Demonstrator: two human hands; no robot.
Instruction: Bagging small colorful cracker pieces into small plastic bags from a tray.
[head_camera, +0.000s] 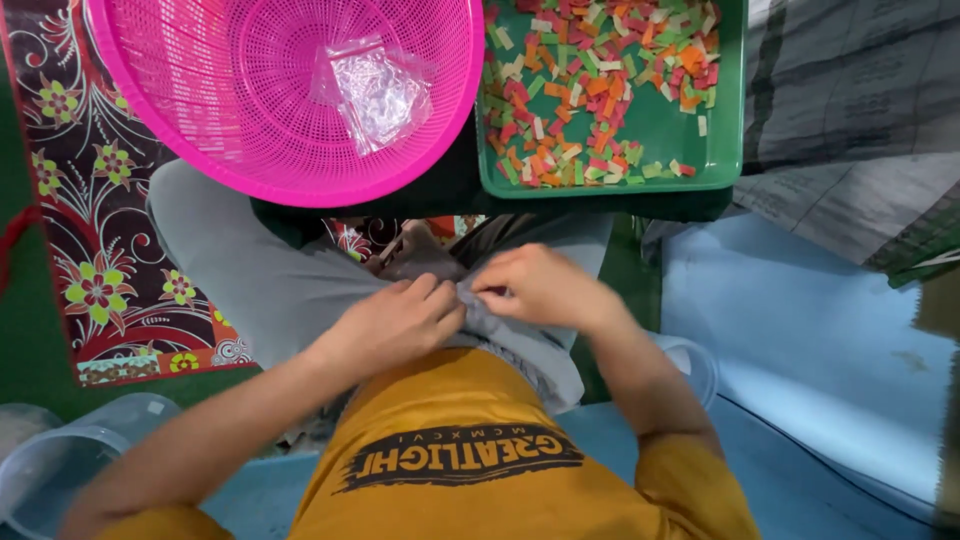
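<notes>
My left hand (395, 322) and my right hand (535, 288) meet over my lap, fingertips pinched together on something small that the fingers hide; it may be a clear bag, but I cannot tell. In front of my knees stands a pink plastic basket (200, 110) with a few clear plastic bags (372, 88) lying in it. To its right is a green tray (725, 120) holding several small coloured pieces (585, 85) in red, orange, green and white.
I sit cross-legged in grey trousers (240, 280) and a yellow shirt. A dark flowered mat (85, 220) lies at left, clear plastic containers (60, 450) at lower left, a blue surface (820, 340) and grey cloth (860, 110) at right.
</notes>
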